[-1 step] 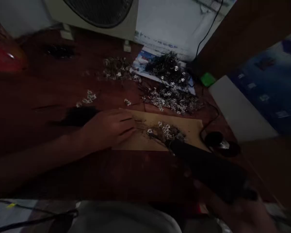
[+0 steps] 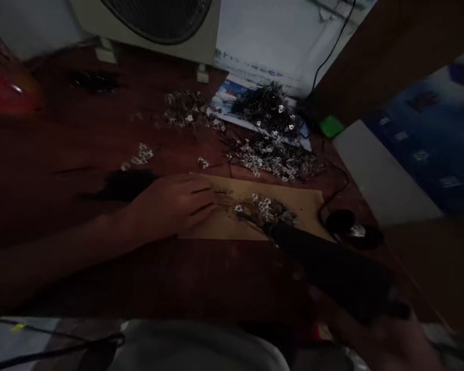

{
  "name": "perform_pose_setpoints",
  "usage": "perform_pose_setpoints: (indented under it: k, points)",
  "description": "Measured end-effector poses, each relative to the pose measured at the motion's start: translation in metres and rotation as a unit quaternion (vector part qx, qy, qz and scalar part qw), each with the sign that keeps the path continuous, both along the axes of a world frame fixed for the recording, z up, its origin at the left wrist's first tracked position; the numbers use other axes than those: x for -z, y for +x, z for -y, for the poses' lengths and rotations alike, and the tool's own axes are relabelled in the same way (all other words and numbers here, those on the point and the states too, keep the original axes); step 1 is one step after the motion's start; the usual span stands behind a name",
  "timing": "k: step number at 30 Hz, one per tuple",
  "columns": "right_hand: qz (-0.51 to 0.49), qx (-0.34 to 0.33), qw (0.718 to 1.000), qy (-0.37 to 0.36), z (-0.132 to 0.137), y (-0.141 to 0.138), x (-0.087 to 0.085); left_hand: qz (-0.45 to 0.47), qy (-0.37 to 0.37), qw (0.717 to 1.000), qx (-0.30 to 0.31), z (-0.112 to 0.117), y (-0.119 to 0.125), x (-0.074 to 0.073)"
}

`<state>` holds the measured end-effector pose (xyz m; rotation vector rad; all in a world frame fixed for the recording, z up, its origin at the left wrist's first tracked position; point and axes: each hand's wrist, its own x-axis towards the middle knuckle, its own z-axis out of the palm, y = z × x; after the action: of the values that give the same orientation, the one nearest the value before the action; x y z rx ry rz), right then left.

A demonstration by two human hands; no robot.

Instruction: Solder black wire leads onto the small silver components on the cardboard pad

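1. The left hand (image 2: 174, 203) rests on a tan card sheet (image 2: 301, 203), fingers close together at the dark stem ends; whether they pinch those stems, I cannot tell.
2. The dim right hand (image 2: 382, 340) looks closed around a black cylindrical tool (image 2: 328, 263), which points toward 10 o'clock.
3. The tool's tip touches a spray of small white blossoms (image 2: 265, 208) on dark stems, lying on the card.
4. At 12 o'clock beyond the card lies a larger blossom heap (image 2: 272, 157).
5. A green block (image 2: 331, 126) sits at 1 o'clock.
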<state>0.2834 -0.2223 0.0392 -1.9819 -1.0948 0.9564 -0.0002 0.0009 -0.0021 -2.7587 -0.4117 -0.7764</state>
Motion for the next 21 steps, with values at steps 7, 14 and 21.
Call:
perform_pose_setpoints:
  k: [7,14,21]
  points:
    - [0.046,-0.1,0.992,0.057,-0.009,0.023,0.003,0.009,-0.021,1.0,-0.009,0.0,0.002,0.006]
    - [0.041,0.012,0.999,0.024,-0.009,0.001,0.0,0.007,-0.041,0.999,-0.014,0.003,0.003,0.006]
    - [0.068,0.084,0.994,0.028,-0.013,-0.021,-0.009,0.015,-0.052,0.998,-0.013,0.004,0.002,0.01]
